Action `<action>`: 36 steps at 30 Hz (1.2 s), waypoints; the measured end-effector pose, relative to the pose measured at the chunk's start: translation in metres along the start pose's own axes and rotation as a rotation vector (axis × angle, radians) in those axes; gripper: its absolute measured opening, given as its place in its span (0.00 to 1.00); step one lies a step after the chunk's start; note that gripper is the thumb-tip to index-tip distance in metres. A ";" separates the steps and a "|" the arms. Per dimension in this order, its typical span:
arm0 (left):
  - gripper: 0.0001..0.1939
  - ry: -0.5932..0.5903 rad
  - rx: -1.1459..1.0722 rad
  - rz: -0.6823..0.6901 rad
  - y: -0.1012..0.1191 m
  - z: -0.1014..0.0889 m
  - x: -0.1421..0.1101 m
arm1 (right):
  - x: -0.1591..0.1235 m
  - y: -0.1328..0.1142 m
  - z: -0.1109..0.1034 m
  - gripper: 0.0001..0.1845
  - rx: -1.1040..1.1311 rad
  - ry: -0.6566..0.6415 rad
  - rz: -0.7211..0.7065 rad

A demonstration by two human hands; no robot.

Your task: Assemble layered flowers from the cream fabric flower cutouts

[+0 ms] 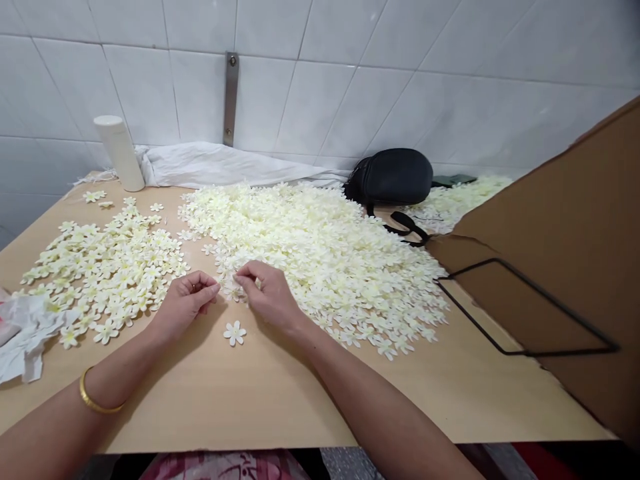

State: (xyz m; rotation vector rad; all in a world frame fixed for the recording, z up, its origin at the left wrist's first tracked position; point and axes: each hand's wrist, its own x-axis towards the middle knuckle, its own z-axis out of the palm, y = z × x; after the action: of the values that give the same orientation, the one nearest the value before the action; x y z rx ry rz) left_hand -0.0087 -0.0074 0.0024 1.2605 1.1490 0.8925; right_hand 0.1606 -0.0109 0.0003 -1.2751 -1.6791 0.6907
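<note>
My left hand [189,298] is closed in a pinch, thumb against fingertips, just above the tabletop. Whatever lies between its fingers is too small to make out. Facing it, my right hand [269,292] pinches at a pale artificial flower [232,291] by the edge of the big heap. Many loose cream-white flower heads form this large heap [310,247] beyond and to the right of my right hand. A smaller pile of flowers with yellower centres [115,260] spreads out to the left of my left hand. One single flower [235,333] lies apart, nearer to me.
A white bottle [120,153] stands at the back left, with a white cloth [200,165] along the wall. A black pouch [393,177] sits behind the heap. Cardboard [560,253] with a black wire frame [480,325] rises at right. Crumpled white paper [25,333] lies far left.
</note>
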 end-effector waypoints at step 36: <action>0.09 0.011 0.127 0.066 -0.002 0.003 0.002 | -0.016 -0.008 -0.016 0.03 -0.382 -0.730 -0.156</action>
State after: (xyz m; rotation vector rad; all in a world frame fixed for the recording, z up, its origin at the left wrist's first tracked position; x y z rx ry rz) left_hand -0.0052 -0.0069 0.0000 1.4051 1.1933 0.8872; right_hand 0.1721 -0.0300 0.0092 -1.1948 -2.5758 0.8241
